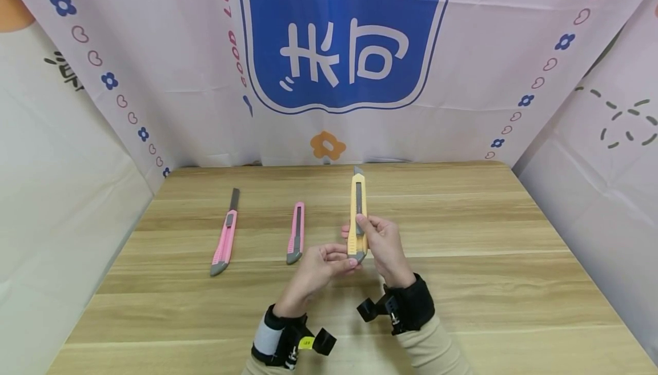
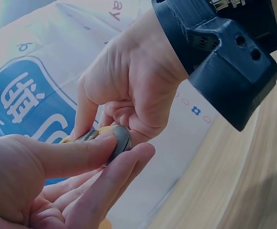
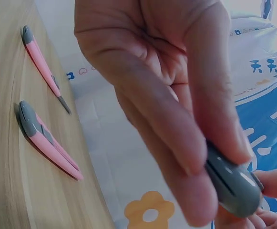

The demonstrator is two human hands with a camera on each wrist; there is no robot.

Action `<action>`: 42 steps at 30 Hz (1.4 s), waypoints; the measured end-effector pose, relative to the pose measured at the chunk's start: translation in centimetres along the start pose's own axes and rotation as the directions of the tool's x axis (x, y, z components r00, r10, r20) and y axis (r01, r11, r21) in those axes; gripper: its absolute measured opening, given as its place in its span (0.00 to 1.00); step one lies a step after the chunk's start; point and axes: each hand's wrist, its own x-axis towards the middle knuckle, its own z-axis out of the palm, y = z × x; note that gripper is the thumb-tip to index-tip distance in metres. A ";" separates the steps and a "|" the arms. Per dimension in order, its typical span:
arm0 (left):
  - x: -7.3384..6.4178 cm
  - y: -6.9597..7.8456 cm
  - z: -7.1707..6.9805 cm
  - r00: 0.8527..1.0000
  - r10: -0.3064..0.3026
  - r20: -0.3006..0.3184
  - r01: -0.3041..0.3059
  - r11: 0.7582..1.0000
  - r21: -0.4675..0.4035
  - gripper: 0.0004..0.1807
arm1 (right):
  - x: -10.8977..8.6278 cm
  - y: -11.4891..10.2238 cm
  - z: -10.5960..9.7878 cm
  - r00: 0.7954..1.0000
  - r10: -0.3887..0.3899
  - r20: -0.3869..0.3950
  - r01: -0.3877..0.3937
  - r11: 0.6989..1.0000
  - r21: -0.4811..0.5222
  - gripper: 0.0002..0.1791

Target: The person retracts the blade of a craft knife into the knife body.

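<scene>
A yellow utility knife (image 1: 362,195) with a grey end cap (image 2: 122,142) is held upright in the head view, its short grey tip pointing away from me. My left hand (image 1: 317,269) pinches the grey cap between thumb and fingers. Higher up the body, my right hand (image 1: 386,249) grips the knife, its thumb on the grey slider in the front slot. In the left wrist view, the two hands hide most of the yellow body. The right wrist view shows the grey cap up close, pinched between fingers.
Left of my hands, two pink utility knives lie on the wooden table (image 1: 488,238). The farther-left pink knife (image 1: 224,244) has a long grey blade out; the nearer pink knife (image 1: 296,232) shows none. A printed cloth (image 1: 462,124) hangs along the table's back edge.
</scene>
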 end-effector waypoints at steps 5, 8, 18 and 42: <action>-0.1 0.2 -0.1 1.000 -0.014 -0.011 0.014 1.000 -0.013 0.17 | 0.1 0.0 0.0 1.000 0.010 0.021 -0.010 1.000 0.008 0.19; -0.1 0.2 -0.1 1.000 -0.009 -0.017 0.009 1.000 -0.008 0.18 | 0.1 0.0 0.0 0.999 0.030 0.024 -0.030 0.999 0.011 0.20; 0.0 0.1 -0.2 1.000 -0.010 -0.017 0.010 1.000 0.021 0.17 | 0.2 0.0 0.1 0.996 0.088 -0.032 -0.088 0.996 -0.010 0.21; 0.1 0.1 -0.2 1.000 -0.002 -0.015 0.002 1.000 -0.010 0.16 | -0.2 0.2 0.3 1.000 -0.028 -0.002 0.028 0.999 0.034 0.18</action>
